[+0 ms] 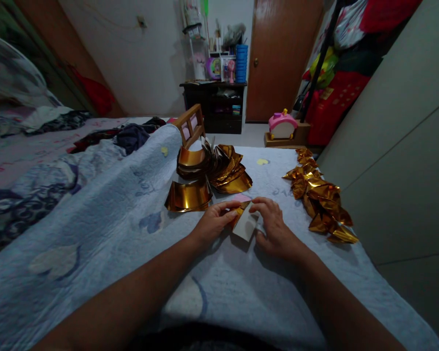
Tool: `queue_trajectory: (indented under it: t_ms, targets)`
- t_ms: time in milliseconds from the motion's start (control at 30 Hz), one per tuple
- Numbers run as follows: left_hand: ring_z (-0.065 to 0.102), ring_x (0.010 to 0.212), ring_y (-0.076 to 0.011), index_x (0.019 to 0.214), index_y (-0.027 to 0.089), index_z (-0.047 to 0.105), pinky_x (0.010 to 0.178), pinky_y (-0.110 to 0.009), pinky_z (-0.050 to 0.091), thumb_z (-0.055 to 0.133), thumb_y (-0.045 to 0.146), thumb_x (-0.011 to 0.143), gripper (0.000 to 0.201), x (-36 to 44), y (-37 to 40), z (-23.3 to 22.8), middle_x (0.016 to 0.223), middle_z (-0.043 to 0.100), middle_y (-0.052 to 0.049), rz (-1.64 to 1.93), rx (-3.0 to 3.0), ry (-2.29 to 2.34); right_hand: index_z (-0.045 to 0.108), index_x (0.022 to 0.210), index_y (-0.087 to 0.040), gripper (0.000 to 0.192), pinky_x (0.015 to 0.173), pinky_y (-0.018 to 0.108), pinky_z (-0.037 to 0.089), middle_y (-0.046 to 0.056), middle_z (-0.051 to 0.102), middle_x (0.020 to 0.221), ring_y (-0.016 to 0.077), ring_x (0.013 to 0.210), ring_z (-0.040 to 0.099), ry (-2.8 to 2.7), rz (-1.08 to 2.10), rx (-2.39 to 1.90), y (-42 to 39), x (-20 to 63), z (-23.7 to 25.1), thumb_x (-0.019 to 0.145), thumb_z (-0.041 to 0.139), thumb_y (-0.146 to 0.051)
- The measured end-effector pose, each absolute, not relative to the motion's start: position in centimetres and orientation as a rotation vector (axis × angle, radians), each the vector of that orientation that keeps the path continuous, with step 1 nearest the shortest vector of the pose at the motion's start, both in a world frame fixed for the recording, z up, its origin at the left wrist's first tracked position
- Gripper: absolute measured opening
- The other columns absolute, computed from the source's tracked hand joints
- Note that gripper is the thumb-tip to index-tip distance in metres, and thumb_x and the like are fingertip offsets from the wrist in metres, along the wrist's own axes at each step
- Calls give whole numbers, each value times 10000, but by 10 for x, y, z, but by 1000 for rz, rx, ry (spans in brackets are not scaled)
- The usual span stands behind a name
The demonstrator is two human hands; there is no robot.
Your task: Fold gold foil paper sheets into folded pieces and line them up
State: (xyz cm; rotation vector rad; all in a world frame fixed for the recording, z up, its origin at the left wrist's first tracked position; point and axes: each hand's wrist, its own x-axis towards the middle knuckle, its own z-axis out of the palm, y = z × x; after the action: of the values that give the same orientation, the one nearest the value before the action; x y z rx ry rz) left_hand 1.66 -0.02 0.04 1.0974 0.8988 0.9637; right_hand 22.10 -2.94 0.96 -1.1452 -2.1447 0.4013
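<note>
Between my hands is a sheet of gold foil paper (246, 225), its pale back facing up and a strip of gold showing at the left. My left hand (219, 218) pinches its left edge with thumb and fingers. At the upper right edge, the curled fingers of my right hand (274, 226) grip the same sheet. Just beyond my hands lie fanned stacks of flat gold foil sheets (190, 195). Off to the right rests a row of folded gold foil pieces (320, 202). A small pink patch (241, 197) shows behind the sheet.
A light blue quilted cover (131, 263) spreads under everything. A small wooden chair back (190, 122) rises behind the stacks. A pink toy-like case (283, 126) stands beyond the far edge. Bedding lies left, and a pale cabinet (398, 161) borders the right.
</note>
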Motion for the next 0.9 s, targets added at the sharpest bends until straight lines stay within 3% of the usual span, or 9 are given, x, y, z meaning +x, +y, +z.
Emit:
queue_trajectory:
  t_ms: [100,300,467,767,900]
  targets:
    - [690,934,-202,1168,151,729,847,-323,526,775,313,797,408,17,1,-2,1122,741,-115,948,1128,913,513,1128,-213,468,1047,473,328,130,485,1331,303,1253,410,-2234,368,-1146,-33,214,10,697,560,-37]
    - [649,1105,-235,1126,182,751,1023,-374,465,667,211,853,287,16,0,1,1153,721,-93,939,1632,997,605,954,-208,227,929,403,361,88,587,1157,262,1087,472,-2439,441,-1155,-35,210,16,789,631,-54]
    - [630,1090,-231,1188,173,703,1006,-388,470,612,152,878,324,15,-1,-2,1151,698,-96,847,1966,1021,659,857,-185,100,842,368,359,80,626,1049,237,998,504,-2493,500,-1144,-33,211,13,821,669,-92]
    - [512,1088,-276,1240,207,672,987,-450,441,672,179,867,374,13,0,-7,1209,595,-107,635,2417,1202,755,891,-219,111,857,353,390,44,718,959,206,943,597,-2396,723,-1118,-26,209,9,904,661,-161]
    - [505,1052,-269,1235,195,663,942,-429,452,680,227,874,362,9,0,-7,1121,575,-101,580,2446,1173,759,897,-218,122,835,338,389,35,720,891,200,890,599,-2354,751,-1196,-24,204,9,899,654,-155]
